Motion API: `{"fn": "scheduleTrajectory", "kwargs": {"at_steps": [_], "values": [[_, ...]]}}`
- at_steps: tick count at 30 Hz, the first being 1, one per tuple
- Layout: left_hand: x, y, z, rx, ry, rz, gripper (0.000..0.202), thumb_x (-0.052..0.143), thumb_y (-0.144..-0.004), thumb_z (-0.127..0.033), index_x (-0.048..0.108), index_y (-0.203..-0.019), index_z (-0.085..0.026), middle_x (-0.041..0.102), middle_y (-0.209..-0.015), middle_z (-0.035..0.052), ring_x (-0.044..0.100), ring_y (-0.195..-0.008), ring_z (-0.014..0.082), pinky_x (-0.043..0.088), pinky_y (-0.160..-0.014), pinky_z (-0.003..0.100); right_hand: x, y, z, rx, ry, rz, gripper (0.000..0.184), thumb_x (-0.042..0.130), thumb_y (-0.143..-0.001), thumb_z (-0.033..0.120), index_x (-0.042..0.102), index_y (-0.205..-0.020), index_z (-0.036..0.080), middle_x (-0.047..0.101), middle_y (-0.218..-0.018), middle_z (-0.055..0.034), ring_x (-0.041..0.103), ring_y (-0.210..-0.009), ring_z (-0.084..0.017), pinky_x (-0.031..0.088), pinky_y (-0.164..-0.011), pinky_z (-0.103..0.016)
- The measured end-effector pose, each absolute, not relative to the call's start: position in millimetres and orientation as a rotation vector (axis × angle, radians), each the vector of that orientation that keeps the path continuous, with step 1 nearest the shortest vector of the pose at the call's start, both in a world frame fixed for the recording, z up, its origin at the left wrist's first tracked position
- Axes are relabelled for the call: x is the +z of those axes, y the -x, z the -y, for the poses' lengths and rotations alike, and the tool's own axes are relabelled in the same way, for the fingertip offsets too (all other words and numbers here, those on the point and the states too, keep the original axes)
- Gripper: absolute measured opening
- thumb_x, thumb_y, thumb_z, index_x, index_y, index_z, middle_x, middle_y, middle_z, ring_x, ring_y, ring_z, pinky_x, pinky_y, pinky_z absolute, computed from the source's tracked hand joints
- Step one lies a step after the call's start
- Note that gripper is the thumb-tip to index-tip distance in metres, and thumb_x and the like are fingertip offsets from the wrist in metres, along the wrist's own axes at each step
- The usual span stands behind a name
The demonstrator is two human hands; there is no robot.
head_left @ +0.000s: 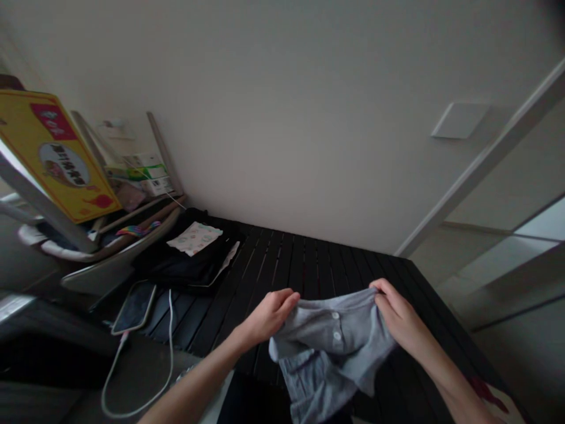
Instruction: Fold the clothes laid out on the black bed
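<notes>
A small grey garment with two white buttons (339,347) hangs stretched between my hands, above a black slatted bench. My left hand (276,309) pinches its upper left corner. At the upper right corner, the fingers of my right hand (392,306) are closed on the cloth. The lower part droops in loose folds, and a piece of darker, bluish-grey fabric shows beneath the buttoned front. Whether that piece belongs to the same garment I cannot tell.
Folded black clothes (176,259) with a white patterned cloth (195,237) on top lie on the slatted bench (265,265). Left of them are a phone (135,307) on a white cable (171,330), a rack, and a yellow box (57,153). A wall (282,118) rises behind.
</notes>
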State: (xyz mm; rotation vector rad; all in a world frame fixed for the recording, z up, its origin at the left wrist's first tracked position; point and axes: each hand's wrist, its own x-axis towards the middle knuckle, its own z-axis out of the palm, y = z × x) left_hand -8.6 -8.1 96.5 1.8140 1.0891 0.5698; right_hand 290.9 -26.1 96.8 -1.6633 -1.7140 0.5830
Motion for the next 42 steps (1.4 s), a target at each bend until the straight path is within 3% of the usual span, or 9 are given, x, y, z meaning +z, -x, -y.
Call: {"fn": "scheduleTrajectory", "kwargs": {"at_steps": [5, 8, 13, 15, 18, 25, 31, 36, 42], "values": [[134.4, 37.2, 11.0, -0.003, -1.823, -0.718, 0.041, 0.078, -0.063, -0.045, 0.062, -0.088, -0.018, 0.057, -0.073, -0.0054, 0.049, -0.067, 0.0108, 0.035, -0.055, 0.017, 130.9, -285.9, 53.6, 1.303, 1.447, 1.956, 0.025, 0.043, -0.092, 0.043, 0.055, -0.087, 0.022, 0.049, -0.065, 0.0054, 0.047, -0.059, -0.010, 0.036, -0.054, -0.020], [145.6, 52.8, -5.3, -0.176, -1.724, -0.588, 0.035, 0.075, -0.067, -0.034, 0.062, -0.097, -0.020, 0.063, -0.080, -0.0055, 0.056, -0.071, 0.0120, 0.042, -0.059, 0.018, 143.1, -287.4, 55.0, 1.517, 1.400, 2.063, 0.025, 0.048, -0.091, 0.044, 0.061, -0.093, 0.023, 0.050, -0.064, 0.0061, 0.045, -0.056, -0.009, 0.035, -0.052, -0.020], [129.5, 39.6, -70.8, 0.160, -2.247, -1.084, 0.013, 0.058, -0.082, -0.018, 0.066, -0.093, -0.018, 0.067, -0.085, -0.0009, 0.061, -0.080, 0.0153, 0.047, -0.073, 0.024, 120.0, -294.4, -11.6, 0.764, 1.550, 2.173, 0.030, 0.039, -0.094, 0.038, 0.062, -0.105, 0.022, 0.064, -0.073, 0.0003, 0.060, -0.068, -0.015, 0.045, -0.063, -0.025], [115.0, 22.6, -92.3, 0.507, -2.384, -1.498, 0.027, 0.046, -0.089, -0.013, 0.062, -0.110, -0.016, 0.066, -0.110, 0.0063, 0.058, -0.103, 0.0213, 0.043, -0.092, 0.035, 103.9, -293.9, -42.8, 0.175, 1.633, 2.073, 0.036, 0.035, -0.094, 0.033, 0.058, -0.120, 0.021, 0.068, -0.099, -0.0074, 0.063, -0.093, -0.021, 0.046, -0.085, -0.037], [85.5, -3.2, -99.7, 0.743, -2.409, -1.744, 0.045, 0.035, -0.092, -0.009, 0.044, -0.135, -0.014, 0.044, -0.142, 0.0137, 0.038, -0.131, 0.0275, 0.026, -0.109, 0.046, 74.2, -284.4, -65.4, -0.214, 1.723, 1.935, 0.052, 0.036, -0.094, 0.037, 0.040, -0.141, 0.016, 0.047, -0.139, -0.0185, 0.049, -0.121, -0.034, 0.032, -0.101, -0.057], [-32.8, -28.0, -64.2, 0.340, -2.418, -1.758, 0.037, 0.042, -0.093, -0.023, 0.053, -0.128, -0.016, 0.052, -0.137, 0.0128, 0.045, -0.128, 0.0280, 0.038, -0.103, 0.044, -50.6, -242.1, -37.6, -0.046, 1.745, 2.191, 0.045, 0.039, -0.092, 0.035, 0.055, -0.129, 0.015, 0.044, -0.143, -0.0180, 0.043, -0.130, -0.029, 0.038, -0.104, -0.043], [-89.8, -4.9, -59.7, 0.253, -2.369, -1.971, 0.055, 0.036, -0.096, -0.039, 0.033, -0.147, -0.020, 0.026, -0.156, 0.0075, 0.020, -0.143, 0.0307, 0.021, -0.115, 0.051, -131.1, -266.0, -28.2, -0.015, 2.195, 2.064, 0.061, 0.024, -0.094, 0.050, 0.035, -0.146, 0.020, 0.035, -0.151, -0.0147, 0.028, -0.139, -0.034, 0.026, -0.106, -0.063], [-94.8, -2.3, -47.2, 0.307, -2.367, -2.034, 0.058, 0.036, -0.095, -0.042, 0.031, -0.149, -0.020, 0.023, -0.157, 0.0043, 0.014, -0.145, 0.0313, 0.016, -0.117, 0.052, -138.5, -322.3, -39.2, 0.038, 2.276, 2.026, 0.063, 0.012, -0.094, 0.046, 0.020, -0.151, 0.021, 0.028, -0.155, -0.0062, 0.017, -0.144, -0.027, 0.008, -0.111, -0.066], [-98.3, -28.6, -35.1, 0.346, -2.292, -2.057, 0.058, 0.036, -0.095, -0.045, 0.036, -0.146, -0.020, 0.024, -0.157, 0.0078, 0.013, -0.145, 0.0318, 0.013, -0.117, 0.054, -107.8, -320.0, -49.2, -0.077, 2.299, 1.991, 0.056, 0.024, -0.093, 0.041, 0.055, -0.133, 0.015, 0.043, -0.145, -0.0165, 0.012, -0.144, -0.038, 0.009, -0.108, -0.070]]}}
